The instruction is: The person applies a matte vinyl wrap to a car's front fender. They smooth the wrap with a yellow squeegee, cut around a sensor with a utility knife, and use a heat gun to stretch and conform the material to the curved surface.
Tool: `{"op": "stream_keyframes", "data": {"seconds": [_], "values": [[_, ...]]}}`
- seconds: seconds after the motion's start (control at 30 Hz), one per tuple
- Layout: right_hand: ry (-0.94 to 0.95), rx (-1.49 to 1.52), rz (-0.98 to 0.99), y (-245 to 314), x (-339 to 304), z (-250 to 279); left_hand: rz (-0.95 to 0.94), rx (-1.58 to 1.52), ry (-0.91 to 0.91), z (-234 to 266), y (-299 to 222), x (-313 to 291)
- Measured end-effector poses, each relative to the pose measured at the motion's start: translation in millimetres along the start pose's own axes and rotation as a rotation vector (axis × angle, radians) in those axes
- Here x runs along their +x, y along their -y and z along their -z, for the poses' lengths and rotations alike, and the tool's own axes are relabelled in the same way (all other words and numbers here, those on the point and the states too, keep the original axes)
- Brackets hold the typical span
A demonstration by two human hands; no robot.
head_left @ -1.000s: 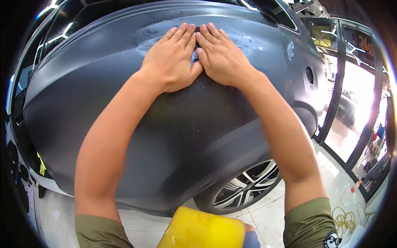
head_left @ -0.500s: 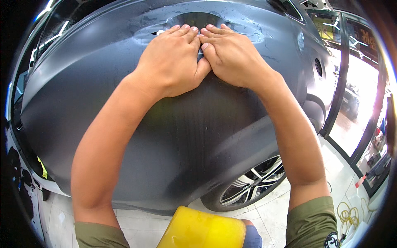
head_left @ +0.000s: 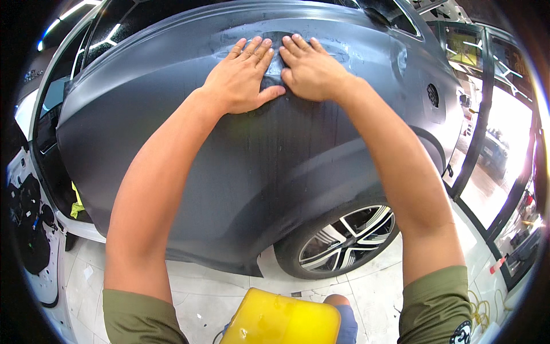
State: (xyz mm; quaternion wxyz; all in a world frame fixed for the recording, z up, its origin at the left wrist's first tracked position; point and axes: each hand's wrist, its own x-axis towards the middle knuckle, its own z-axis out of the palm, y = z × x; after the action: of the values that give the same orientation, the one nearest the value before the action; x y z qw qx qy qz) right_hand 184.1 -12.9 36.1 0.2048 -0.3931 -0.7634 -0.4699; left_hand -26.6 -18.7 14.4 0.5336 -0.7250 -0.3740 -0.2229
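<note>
Car [head_left: 87, 230]: it fills most of what I see, its side dressed in dark grey; body curves like these could make a flat sheet bunch.
Floor [head_left: 200, 309]: pale tiles with small scraps about; if grit from here got onto anything sticky, lumps could show.
Film [head_left: 240, 172]: what I take for a thin sheet, spread across the car's side, under the left hand [head_left: 243, 74] and right hand [head_left: 312, 69]; uneven pressing might crease or overstretch it.
Wheel [head_left: 346, 241]: below and right of the film's lower part; were the film to slip, its edge could catch there.
Yellow block [head_left: 281, 318]: low in front of the person, beside a knee; leaning in further might knock it into the film.
Left hand: flat, fingers a little spread, clasping nothing; a dragging palm could pull the film askew.
Right hand: likewise flat and spread, set just beside the other; whether the thumbs touch, I can't tell. Pushing unequally could wrinkle the strip between.
Loose corner [head_left: 252, 268]: hangs near the wheel; a stray foot might tug it.
Dark patch [head_left: 281, 37]: at the fingertips; if hollow beneath, hard pressing might tear the film.
</note>
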Motion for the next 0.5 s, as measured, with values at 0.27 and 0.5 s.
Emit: {"op": "stream_keyframes", "data": {"seconds": [0.27,0.5], "values": [[-0.002,0.083,-0.104,17,1,-2,0.078,0.016,0.064,5,-16,15],[0.114,0.106,-0.095,24,-15,7,0.034,-0.116,0.067,3,-16,-5]]}}
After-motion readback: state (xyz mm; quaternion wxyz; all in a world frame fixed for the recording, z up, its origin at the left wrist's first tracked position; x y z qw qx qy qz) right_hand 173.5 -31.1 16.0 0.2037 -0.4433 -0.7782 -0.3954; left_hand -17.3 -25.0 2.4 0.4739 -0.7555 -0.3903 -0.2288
